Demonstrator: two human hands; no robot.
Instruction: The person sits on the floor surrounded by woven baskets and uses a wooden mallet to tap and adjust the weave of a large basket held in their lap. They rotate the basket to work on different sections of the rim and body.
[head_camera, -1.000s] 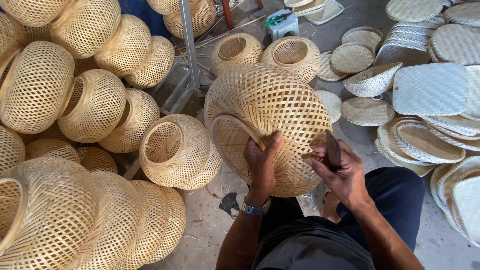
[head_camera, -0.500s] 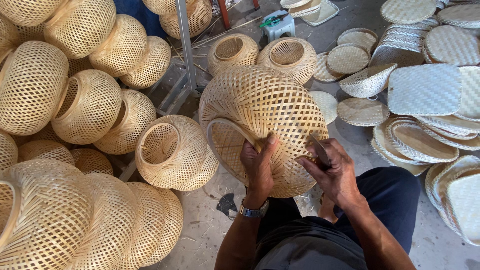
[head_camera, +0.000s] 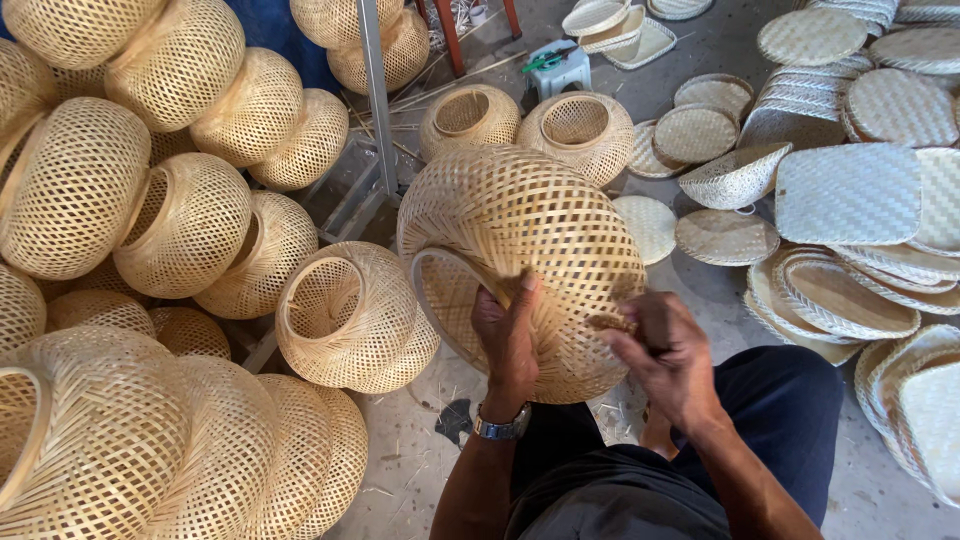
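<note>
I hold a large round woven bamboo basket (head_camera: 530, 215) in front of me, above my lap, tilted with its open mouth toward the lower left. My left hand (head_camera: 505, 340), with a wristwatch, grips the basket's rim, thumb inside the opening. My right hand (head_camera: 665, 350) presses against the basket's lower right side, fingers closed around what looks like a small dark tool (head_camera: 612, 322) at the weave. The tool is mostly hidden by the fingers.
Several similar round baskets (head_camera: 180, 220) are piled on the left, one open-mouthed basket (head_camera: 350, 315) close by. Two more baskets (head_camera: 575, 130) stand behind. Flat woven trays and lids (head_camera: 850, 190) lie stacked on the right. A metal post (head_camera: 375, 90) rises at the back.
The basket has turned slightly and sits a little lower. My right hand has shifted down along its side, and the dark tool is now mostly covered by the fingers.
</note>
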